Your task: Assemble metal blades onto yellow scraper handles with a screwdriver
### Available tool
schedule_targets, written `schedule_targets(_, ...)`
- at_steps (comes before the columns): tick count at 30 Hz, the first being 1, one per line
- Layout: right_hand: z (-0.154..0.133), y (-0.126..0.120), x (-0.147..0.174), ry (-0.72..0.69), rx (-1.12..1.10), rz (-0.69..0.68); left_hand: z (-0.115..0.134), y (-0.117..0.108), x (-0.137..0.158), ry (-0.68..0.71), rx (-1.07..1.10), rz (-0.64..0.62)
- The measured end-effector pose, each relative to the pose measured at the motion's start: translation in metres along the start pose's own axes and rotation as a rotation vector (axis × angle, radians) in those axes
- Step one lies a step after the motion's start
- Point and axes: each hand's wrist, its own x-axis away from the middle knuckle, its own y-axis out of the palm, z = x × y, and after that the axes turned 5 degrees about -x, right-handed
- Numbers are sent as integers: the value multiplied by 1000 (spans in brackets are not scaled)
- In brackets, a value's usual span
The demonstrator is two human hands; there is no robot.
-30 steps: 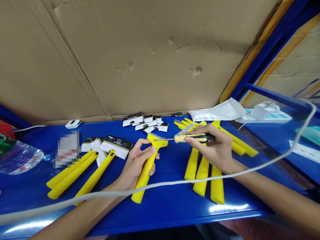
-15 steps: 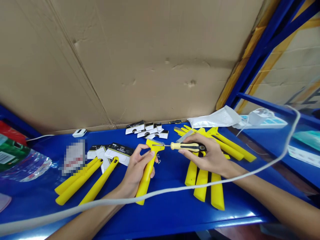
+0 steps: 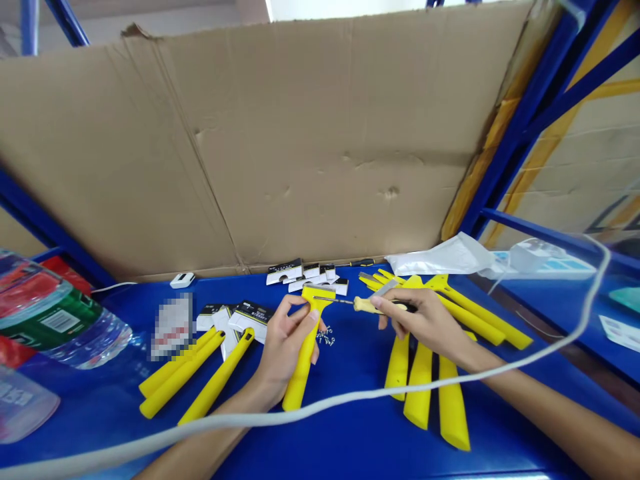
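Note:
My left hand (image 3: 281, 340) is closed around the handle of a yellow scraper (image 3: 300, 380), holding it upright with its wide head at the top. In my right hand (image 3: 427, 320) is a screwdriver (image 3: 367, 305) with a pale yellow and black handle. Its shaft points left, and the tip meets the scraper's head; the exact contact is too small to make out. Several small screws (image 3: 326, 337) lie on the blue table just right of the scraper. Under and beyond my right hand are more yellow scrapers (image 3: 418, 390), partly covered by it.
Yellow handles (image 3: 187, 373) and black-and-white cards (image 3: 250, 317) lie at left, near a large bottle (image 3: 60, 320). Folded card sleeves (image 3: 285, 272) and another screwdriver (image 3: 361, 263) sit by the cardboard wall (image 3: 320, 147). A white cable (image 3: 345, 402) crosses the foreground.
The view has tilted up and things sit further right in it. My right fingers have shifted on the screwdriver handle, while its tip stays at the scraper's head.

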Motion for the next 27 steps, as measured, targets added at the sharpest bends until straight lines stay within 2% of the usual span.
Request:
schedule_targets(4, 3, -3, -8, -46, 18, -230, 15, -6, -3, 82, 28, 52)
schedule_targets(6, 3, -3, -15, -112, 80, -244, 25, -12, -6, 138, 42, 111)
schedule_targets(8, 3, -1, -27, -147, 183, -202, 37, -20, -10, 202, 72, 173)
schedule_targets(11, 6, 7, -57, -181, 312, -206, 51, -32, -15, 300, 141, 233)
schedule_targets(13, 10, 18, -82, -264, 414, -253, 57, -39, -18, 356, 175, 248)
schedule_targets(15, 12, 31, -108, -240, 535, -237, 59, -44, -20, 394, 197, 262)
schedule_targets(20, 15, 71, -159, -184, 602, -292, 63, -49, -22, 426, 189, 348)
schedule_targets(24, 17, 97, -183, -33, 676, -278, 65, -50, -22, 470, 193, 394)
schedule_targets(27, 21, 108, -193, 29, 687, -292, 64, -49, -23, 477, 190, 391)
